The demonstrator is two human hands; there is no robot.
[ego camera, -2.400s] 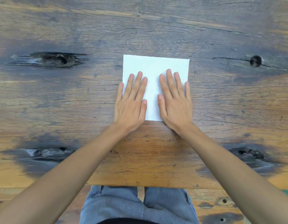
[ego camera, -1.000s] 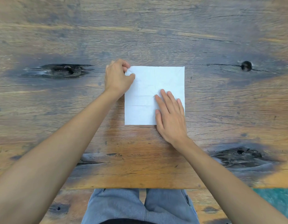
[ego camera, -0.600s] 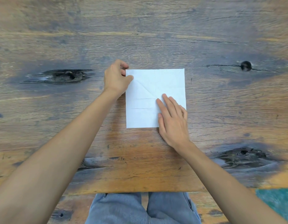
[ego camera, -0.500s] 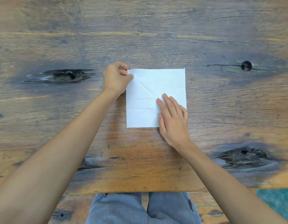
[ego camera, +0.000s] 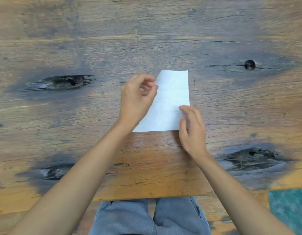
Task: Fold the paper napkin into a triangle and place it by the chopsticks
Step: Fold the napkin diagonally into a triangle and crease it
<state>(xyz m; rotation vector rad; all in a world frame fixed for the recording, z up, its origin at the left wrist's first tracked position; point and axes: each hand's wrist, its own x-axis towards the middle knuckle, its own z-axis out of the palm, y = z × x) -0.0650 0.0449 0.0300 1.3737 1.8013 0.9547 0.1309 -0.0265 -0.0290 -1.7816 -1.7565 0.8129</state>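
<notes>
My left hand (ego camera: 136, 97) pinches the lifted left edge of the white square paper napkin (ego camera: 170, 102) mid-table; my right hand (ego camera: 191, 131), fingers loosely spread, pins its near right corner on the weathered wooden table (ego camera: 146, 39).

The paper napkin (ego camera: 170, 102) is plain white, thin, with faint crease lines running across and down it like a grid. It sits pretty much in the middle of the table (ego camera: 163, 167), on the dark weathered patch of wood. Right now it isn't lying as a full square: the far left corner is lifted and pulled over toward the right, so the left edge shows as a long slant running from the far edge down to the near left corner. The right edge is straight and the near edge lies flat on the wood. The near right corner is hidden from view. No chopsticks visible anywhere around it.
</notes>
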